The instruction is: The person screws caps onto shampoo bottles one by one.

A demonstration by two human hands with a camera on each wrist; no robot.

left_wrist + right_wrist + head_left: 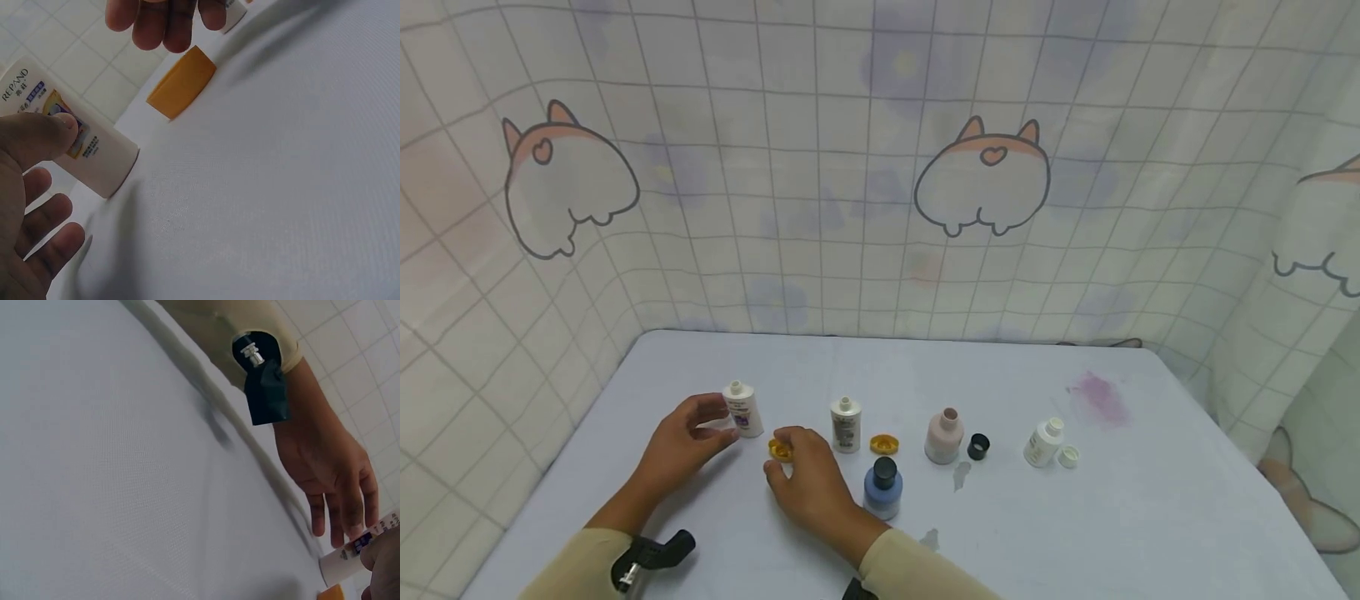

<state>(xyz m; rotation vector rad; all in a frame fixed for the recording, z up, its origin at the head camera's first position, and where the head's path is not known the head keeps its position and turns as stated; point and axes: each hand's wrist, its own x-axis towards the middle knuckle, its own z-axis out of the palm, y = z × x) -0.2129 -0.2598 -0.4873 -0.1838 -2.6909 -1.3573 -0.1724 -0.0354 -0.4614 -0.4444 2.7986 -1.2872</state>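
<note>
A white bottle (pixel 742 410) with a printed label and no cap stands at the left of the table. My left hand (pixel 688 437) is beside it, its thumb (pixel 47 134) in front of the label and its other fingers loosely bent. Whether the thumb presses the bottle I cannot tell. My right hand (pixel 816 483) hovers with loosely bent fingers around an orange cap (pixel 780 450). In the left wrist view that cap (pixel 181 82) rests on the table, below the fingertips (pixel 178 37) and apart from them.
Right of my right hand stand a second white bottle (pixel 846 427), an orange cap (pixel 884 444) and a blue bottle with black cap (pixel 882 492). Further right are a pinkish bottle (pixel 943 437), a black cap (pixel 978 447), a small white bottle (pixel 1043 443) and a white cap (pixel 1068 456).
</note>
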